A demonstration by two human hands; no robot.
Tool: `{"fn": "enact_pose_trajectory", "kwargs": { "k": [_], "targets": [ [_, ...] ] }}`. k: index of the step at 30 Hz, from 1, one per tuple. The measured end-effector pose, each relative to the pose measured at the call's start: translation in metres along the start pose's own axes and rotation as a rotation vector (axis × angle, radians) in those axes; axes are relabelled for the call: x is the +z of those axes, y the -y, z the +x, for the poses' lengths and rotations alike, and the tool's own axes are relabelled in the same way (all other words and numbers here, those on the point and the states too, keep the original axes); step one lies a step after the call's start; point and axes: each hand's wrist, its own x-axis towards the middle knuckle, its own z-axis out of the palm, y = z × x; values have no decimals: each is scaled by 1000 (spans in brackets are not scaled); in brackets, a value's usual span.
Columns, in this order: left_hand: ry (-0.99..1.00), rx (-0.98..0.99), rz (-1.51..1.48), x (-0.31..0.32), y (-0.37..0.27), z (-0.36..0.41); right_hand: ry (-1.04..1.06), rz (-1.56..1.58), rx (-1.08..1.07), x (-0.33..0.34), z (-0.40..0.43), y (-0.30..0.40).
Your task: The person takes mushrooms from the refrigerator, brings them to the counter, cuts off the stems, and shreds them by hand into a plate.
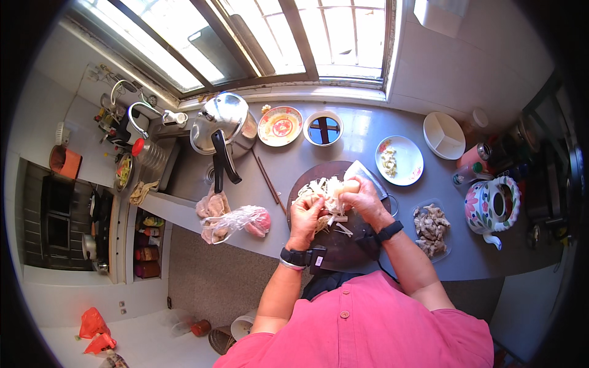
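Observation:
Both of my hands meet over a round, dark wooden chopping board [340,257]. Pale, stringy mushroom-like pieces [322,187] lie on it in a loose heap. My left hand [304,218] pinches some of the pale strands between thumb and fingers. With my right hand [366,198] I hold a pale clump of the same food beside it. Behind that hand, a cleaver's blade [366,177] rests on the board. To the right stands a white bowl with chopped bits [401,177]. Raw meat in clear plastic [258,222] lies left of the board.
A pressure cooker [223,122], a patterned plate [280,126] and a bowl of dark liquid [323,115] stand at the back. Brown chopsticks [267,179] lie left of the board. Ginger in a clear tray [431,230], a divided dish [444,136] and a floral teapot [478,207] are on the right.

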Motion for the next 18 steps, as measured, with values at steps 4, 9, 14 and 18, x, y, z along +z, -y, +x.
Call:
{"fn": "enact_pose_trajectory", "kwargs": {
  "k": [4, 9, 14, 18],
  "targets": [
    [-78, -55, -57, -4, -5, 0, -34, 38, 10, -6, -3, 6],
    [156, -83, 22, 22, -19, -4, 84, -27, 0, 2, 1, 0],
    [133, -18, 47, 8, -6, 0, 40, -116, -69, 0, 2, 1],
    [2, -61, -57, 5, -11, 0, -68, 7, -69, -10, -2, 8]
  ]
}}
